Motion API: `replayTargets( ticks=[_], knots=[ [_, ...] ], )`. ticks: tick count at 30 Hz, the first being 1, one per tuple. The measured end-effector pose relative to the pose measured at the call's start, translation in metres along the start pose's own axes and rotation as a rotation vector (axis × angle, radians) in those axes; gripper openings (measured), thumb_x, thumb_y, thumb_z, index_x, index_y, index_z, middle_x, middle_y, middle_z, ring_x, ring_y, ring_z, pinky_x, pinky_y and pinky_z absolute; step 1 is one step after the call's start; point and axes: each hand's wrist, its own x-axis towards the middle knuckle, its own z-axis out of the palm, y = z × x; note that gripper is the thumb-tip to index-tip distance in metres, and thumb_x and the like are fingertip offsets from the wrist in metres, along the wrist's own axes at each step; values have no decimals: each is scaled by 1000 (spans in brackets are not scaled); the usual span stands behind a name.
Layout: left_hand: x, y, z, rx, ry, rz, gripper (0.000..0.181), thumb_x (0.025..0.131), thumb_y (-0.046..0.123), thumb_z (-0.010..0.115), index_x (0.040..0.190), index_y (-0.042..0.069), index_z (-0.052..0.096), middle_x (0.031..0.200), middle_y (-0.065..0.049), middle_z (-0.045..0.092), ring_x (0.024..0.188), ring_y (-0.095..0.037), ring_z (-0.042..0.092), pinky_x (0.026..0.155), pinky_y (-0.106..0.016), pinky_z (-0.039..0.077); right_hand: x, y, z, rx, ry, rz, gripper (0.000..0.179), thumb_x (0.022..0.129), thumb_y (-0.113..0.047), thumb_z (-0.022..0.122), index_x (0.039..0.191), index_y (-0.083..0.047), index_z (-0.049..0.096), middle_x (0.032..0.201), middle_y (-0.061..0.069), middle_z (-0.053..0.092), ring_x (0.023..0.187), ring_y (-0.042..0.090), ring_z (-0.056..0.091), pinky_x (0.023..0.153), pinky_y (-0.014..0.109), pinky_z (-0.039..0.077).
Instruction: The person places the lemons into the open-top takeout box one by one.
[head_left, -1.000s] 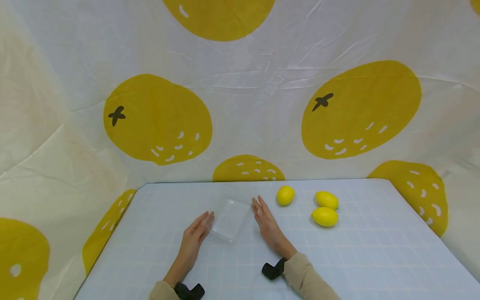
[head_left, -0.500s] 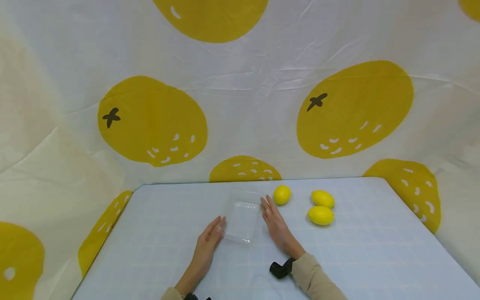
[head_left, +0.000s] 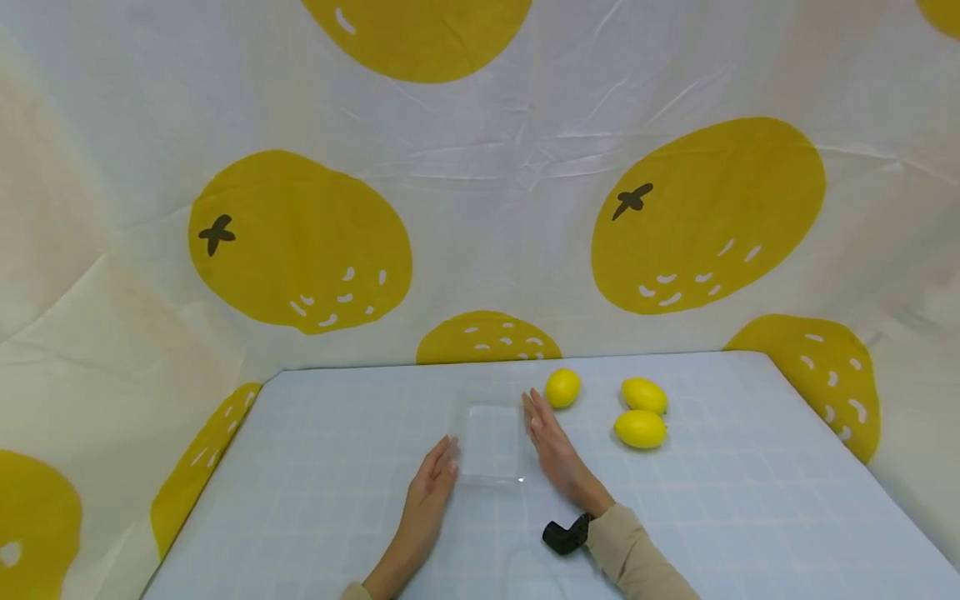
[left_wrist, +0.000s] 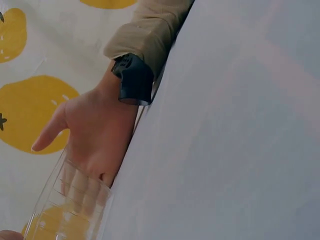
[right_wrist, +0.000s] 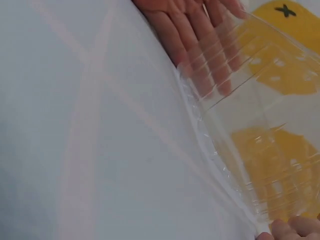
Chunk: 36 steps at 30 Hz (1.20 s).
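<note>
A clear plastic box (head_left: 491, 442) stands on the table between both hands, its sides nearly square to the table's back edge. My left hand (head_left: 431, 487) rests along the box's left side with fingers straight. On the other side my right hand (head_left: 553, 454) stands with extended fingers beside the box's right wall. In the left wrist view the flat right palm (left_wrist: 100, 132) shows, its fingers seen through the ridged clear wall (left_wrist: 70, 200). From the right wrist, the left hand's fingers (right_wrist: 192, 40) appear straight against the box's far side.
A lemon (head_left: 562, 388) lies just behind the right fingertips. Two more, a rear lemon (head_left: 644, 396) and a front lemon (head_left: 641, 429), sit close together farther right. The table wears a pale checked cloth (head_left: 750, 500). A fruit-printed curtain (head_left: 510, 217) hangs behind.
The clear box has shifted right and turned from a slant to nearly straight. Both hands have moved right with it, the left one more. The head view has swung slightly.
</note>
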Motion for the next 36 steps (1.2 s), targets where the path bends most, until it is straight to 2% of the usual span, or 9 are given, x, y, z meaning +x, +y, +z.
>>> replayTargets(
  ticks=[8,13,16,21,24,27,29,32,36],
  knots=[
    [-1,1,2,27,-14,13,61,103,26,54,155,5,29,159,-11,32,146,-28,29,111,-20,29,0,-2,3,-30,13,23,64,109,-24,27,158,-9,-10,166,11,-8,152,26,-9,121,44,-6],
    [-1,2,2,42,-33,32,62,103,26,54,154,2,29,159,-15,30,146,-30,28,114,-29,28,0,-1,3,-31,22,18,64,108,-24,28,158,-9,-9,166,12,-7,152,27,-9,121,46,-7],
    [-1,2,1,43,-35,33,61,103,25,54,154,1,29,159,-15,30,146,-29,29,113,-29,28,1,0,4,-31,48,18,63,108,-22,29,159,-8,-7,166,14,-4,152,30,-6,121,47,-5],
    [-1,2,1,33,-37,35,60,103,25,53,153,1,30,158,-15,31,146,-29,28,110,-18,28,0,1,5,-40,110,3,62,107,-19,33,158,-4,2,164,20,4,151,36,2,122,48,2],
    [-3,2,2,35,-37,37,60,103,24,53,153,1,30,158,-16,32,145,-30,28,109,-18,28,-1,1,6,-64,135,-8,61,107,-20,35,158,-3,7,164,21,10,151,36,7,122,38,12],
    [-3,2,2,45,-32,40,60,104,25,53,153,1,30,157,-16,33,145,-29,29,111,-20,28,-1,2,4,-142,198,-35,57,107,-22,39,156,-2,18,161,20,23,148,36,21,114,24,30],
    [-3,2,2,48,-30,40,60,104,25,53,153,1,30,157,-17,33,145,-30,29,111,-22,28,-2,3,3,-199,257,-74,53,107,-23,42,152,0,28,156,20,34,143,36,34,106,20,39],
    [-2,2,2,51,-32,38,60,104,24,52,153,0,29,158,-17,32,145,-29,29,112,-23,27,-2,2,3,-287,370,-166,43,106,-20,45,142,4,43,143,21,50,127,36,51,95,23,50],
    [-2,2,1,60,-33,37,60,105,22,51,154,0,26,159,-16,30,146,-29,28,111,-19,27,-3,-3,6,-362,505,-284,31,105,-13,48,128,6,55,125,23,61,104,32,60,81,25,56]
  ],
)
